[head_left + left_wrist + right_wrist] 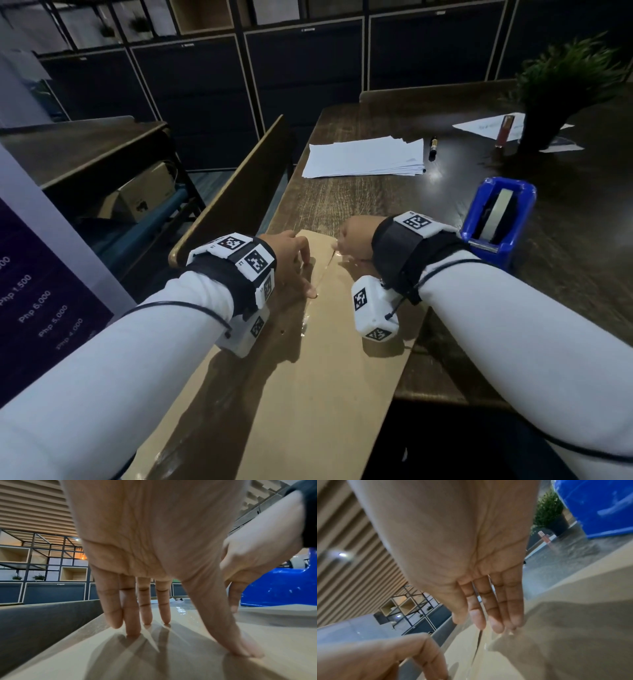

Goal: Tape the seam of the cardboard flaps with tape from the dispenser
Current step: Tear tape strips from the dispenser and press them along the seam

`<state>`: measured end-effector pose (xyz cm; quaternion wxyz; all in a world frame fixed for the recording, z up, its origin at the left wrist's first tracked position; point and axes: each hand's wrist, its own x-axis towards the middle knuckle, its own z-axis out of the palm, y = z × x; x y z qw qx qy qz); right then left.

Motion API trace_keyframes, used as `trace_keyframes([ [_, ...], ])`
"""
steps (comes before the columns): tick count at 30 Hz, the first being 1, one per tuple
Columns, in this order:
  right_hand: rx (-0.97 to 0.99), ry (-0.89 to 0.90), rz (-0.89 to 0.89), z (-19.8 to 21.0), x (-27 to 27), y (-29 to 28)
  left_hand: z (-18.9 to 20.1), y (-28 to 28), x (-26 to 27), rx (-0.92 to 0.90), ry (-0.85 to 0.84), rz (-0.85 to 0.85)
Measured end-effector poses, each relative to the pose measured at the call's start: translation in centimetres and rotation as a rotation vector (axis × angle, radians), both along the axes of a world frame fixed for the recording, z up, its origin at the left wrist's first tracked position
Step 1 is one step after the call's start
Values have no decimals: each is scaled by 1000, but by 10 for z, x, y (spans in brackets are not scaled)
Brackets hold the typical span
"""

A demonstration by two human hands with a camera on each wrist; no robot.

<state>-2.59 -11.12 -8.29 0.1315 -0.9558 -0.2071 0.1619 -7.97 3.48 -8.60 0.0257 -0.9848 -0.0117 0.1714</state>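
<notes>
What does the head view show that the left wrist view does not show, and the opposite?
Only the head view shows the stack of white papers spread out, the whole potted plant, the tape roll inside the blue dispenser and the clear tape along the seam. Only the left wrist view shows the left hand from below: its fingers are straight, tips pressing on the cardboard. Both views show the cardboard, the dispenser, and the right hand near the far end.
</notes>
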Motion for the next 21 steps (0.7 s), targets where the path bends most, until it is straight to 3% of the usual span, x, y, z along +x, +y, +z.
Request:
trace_keyframes([
  [5,35,-172,-16,26,-20,-35,16,-6,3,-49,-10,0],
  [9,114,-215,16,45,-34,-65,34,-20,8,-98,-191,-58],
  [15,186,-474,-135,60,-33,-111,47,-73,1,-454,-410,-145],
  [21,168,-532,-294,57,-22,-162,41,-133,0,-646,-362,-190],
])
